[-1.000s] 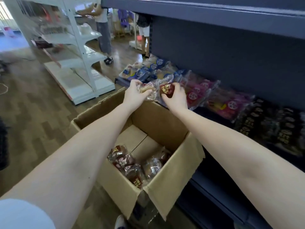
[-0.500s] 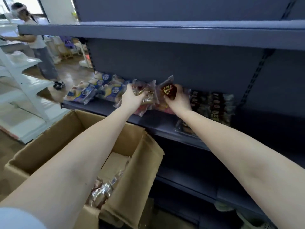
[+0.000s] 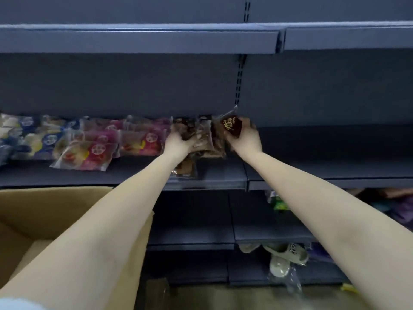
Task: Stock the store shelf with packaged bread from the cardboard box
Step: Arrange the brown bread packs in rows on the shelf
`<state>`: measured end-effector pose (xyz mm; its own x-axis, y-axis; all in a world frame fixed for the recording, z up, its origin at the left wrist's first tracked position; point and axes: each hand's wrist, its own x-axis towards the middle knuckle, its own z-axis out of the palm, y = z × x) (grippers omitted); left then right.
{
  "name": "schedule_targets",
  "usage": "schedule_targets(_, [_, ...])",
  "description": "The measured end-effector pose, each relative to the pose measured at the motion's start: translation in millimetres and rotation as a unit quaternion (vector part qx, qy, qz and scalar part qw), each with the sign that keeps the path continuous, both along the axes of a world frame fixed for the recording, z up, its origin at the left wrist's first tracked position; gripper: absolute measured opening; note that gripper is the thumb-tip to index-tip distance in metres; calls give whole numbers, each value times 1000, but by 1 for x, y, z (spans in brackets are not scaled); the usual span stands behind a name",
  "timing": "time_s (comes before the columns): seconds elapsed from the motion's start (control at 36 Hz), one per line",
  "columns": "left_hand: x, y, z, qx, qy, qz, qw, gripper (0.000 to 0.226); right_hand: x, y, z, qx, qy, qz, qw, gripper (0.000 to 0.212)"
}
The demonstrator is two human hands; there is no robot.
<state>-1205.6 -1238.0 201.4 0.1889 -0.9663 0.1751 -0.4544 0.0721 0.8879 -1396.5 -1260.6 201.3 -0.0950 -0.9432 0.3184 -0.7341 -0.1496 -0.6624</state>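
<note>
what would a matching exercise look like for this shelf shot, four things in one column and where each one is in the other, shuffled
Things
1. brown-label packet
2. clear bread packets
3. pink-label packets
4. cardboard box

Places
A. lower left, below the shelf edge
B. lying flat on the shelf, left of both hands
C. held up in the right hand
D. standing on the shelf, gripped by the left hand

Pairs: 1-C, 2-D, 3-B, 4-A
</note>
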Motion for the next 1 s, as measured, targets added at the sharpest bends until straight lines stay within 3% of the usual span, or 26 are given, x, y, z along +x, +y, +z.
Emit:
schedule_targets(0.25, [-62,0,-27,26,-61,-88,994,44,-63,13,-23,51,13,-119,991,60])
schedule_targets(0.44, [-82,-5,-27,-45,-134,-99,985,32,-74,23,-41,72,7,-162,984,59])
schedule_targets(0.67, [-119,-7,-39,-179,-274,-217,920,24,-98,28,-43,67,13,-211,975,57])
schedule_targets(0.83, [-145,-2,-60,-210,-341,-204,893,25,-129,32,-44,65,19,-229,971,57])
schedule_targets(1.0, [-153,-12,-73,-183,-375,-208,885,32,-147,41,-58,102,108,-227,962,59])
